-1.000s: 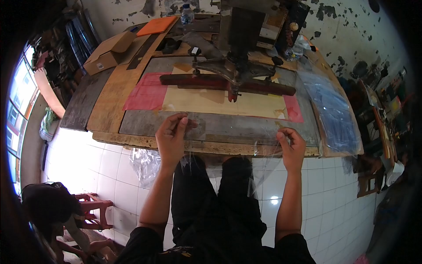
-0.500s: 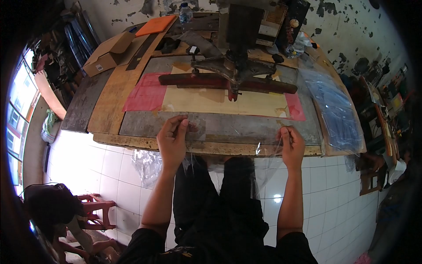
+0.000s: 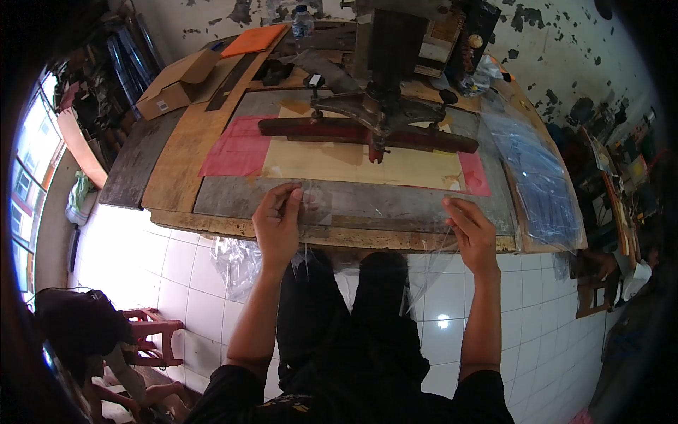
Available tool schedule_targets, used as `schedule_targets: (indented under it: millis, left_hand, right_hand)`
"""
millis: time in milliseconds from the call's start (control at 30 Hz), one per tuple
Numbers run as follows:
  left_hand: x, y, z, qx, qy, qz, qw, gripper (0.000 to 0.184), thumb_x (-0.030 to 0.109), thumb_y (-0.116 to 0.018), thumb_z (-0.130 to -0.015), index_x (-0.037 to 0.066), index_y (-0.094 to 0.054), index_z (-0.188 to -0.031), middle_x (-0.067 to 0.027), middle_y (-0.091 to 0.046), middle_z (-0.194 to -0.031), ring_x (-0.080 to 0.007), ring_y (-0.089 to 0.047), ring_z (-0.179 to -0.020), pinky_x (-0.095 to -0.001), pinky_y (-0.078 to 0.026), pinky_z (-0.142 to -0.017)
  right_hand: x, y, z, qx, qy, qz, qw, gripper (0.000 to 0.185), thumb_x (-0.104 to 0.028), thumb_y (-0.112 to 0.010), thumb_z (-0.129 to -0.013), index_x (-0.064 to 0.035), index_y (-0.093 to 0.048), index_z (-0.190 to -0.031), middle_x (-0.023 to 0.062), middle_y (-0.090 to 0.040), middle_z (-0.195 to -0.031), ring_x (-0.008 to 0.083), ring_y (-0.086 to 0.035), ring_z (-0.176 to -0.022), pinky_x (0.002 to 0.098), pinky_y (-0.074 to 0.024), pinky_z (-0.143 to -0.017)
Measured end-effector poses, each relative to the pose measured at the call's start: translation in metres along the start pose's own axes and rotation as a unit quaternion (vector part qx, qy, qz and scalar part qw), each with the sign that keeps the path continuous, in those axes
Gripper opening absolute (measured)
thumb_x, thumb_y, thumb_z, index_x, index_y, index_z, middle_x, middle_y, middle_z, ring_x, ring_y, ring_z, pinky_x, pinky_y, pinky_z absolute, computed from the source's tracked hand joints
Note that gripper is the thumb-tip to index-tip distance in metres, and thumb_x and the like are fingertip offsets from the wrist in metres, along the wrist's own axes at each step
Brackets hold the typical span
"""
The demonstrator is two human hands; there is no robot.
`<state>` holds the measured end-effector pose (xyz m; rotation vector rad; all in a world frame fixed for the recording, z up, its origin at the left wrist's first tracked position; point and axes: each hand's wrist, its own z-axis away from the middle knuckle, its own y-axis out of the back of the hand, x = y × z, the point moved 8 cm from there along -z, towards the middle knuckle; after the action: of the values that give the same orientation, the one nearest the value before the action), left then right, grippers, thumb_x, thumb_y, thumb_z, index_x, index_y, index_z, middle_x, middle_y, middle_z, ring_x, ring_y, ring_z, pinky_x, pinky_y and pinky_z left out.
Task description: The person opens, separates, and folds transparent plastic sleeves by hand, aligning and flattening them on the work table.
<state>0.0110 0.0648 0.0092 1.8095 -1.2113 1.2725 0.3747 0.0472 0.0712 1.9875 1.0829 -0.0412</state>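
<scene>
The head view looks forward and down from above and behind the left hand and right hand, near both.

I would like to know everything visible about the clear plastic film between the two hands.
The clear plastic film is transparent, colourless and seemingly thin, showing mainly through pale glints and fine creases. It spans between the left hand and right hand, near the front edge of the table, and seems to hang down before the person's legs. The left hand appears to pinch it; the right hand's grip is unclear. Its full outline is too faint to follow.
</scene>
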Motion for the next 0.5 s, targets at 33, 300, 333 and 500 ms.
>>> schedule_targets:
  millis: [33, 300, 333, 500]
  left_hand:
    - [0.000, 0.000, 0.000, 0.000, -0.001, 0.000, 1.000, 0.019, 0.014, -0.067, -0.106, -0.004, -0.068, -0.113, -0.0056, -0.074, -0.090, -0.0087, -0.067, -0.078, -0.0238, -0.055, -0.069]
    - [-0.004, -0.003, 0.000, 0.013, 0.029, 0.051, 0.998, 0.015, 0.010, -0.068, -0.104, -0.003, -0.070, -0.112, -0.0019, -0.071, -0.090, -0.0049, -0.060, -0.076, -0.0210, -0.052, -0.072]
    - [-0.005, -0.002, 0.000, 0.014, 0.029, 0.051, 0.998, 0.015, 0.010, -0.068, -0.104, -0.003, -0.070, -0.112, -0.0019, -0.071, -0.090, -0.0049, -0.060, -0.076, -0.0210, -0.052, -0.072]
    - [-0.004, -0.002, 0.001, 0.013, 0.031, 0.042, 0.999, 0.015, 0.009, -0.068, -0.104, -0.003, -0.070, -0.111, -0.0010, -0.071, -0.089, -0.0040, -0.059, -0.077, -0.0202, -0.049, -0.070]
  right_hand:
    - [0.000, 0.001, 0.000, 0.000, 0.000, 0.000, 1.000, 0.055, 0.014, -0.070, -0.088, -0.0127, -0.070, -0.136, 0.0121, -0.069, -0.123, 0.0201, -0.076, -0.089, 0.0307, -0.0624, -0.076]
    - [-0.020, 0.006, -0.011, -0.030, 0.095, 0.179, 0.979, 0.047, -0.007, -0.080, -0.083, -0.0166, -0.074, -0.129, 0.0051, -0.069, -0.125, 0.0246, -0.070, -0.106, 0.0412, -0.0559, -0.086]
    - [-0.020, 0.007, -0.012, -0.031, 0.095, 0.179, 0.979, 0.047, -0.007, -0.080, -0.083, -0.0166, -0.074, -0.129, 0.0051, -0.069, -0.125, 0.0246, -0.070, -0.106, 0.0412, -0.0559, -0.086]
    - [-0.026, 0.005, -0.021, -0.083, 0.083, 0.162, 0.980, 0.040, -0.015, -0.079, -0.088, -0.0111, -0.072, -0.127, 0.0060, -0.065, -0.119, 0.0272, -0.065, -0.109, 0.0429, -0.0534, -0.091]
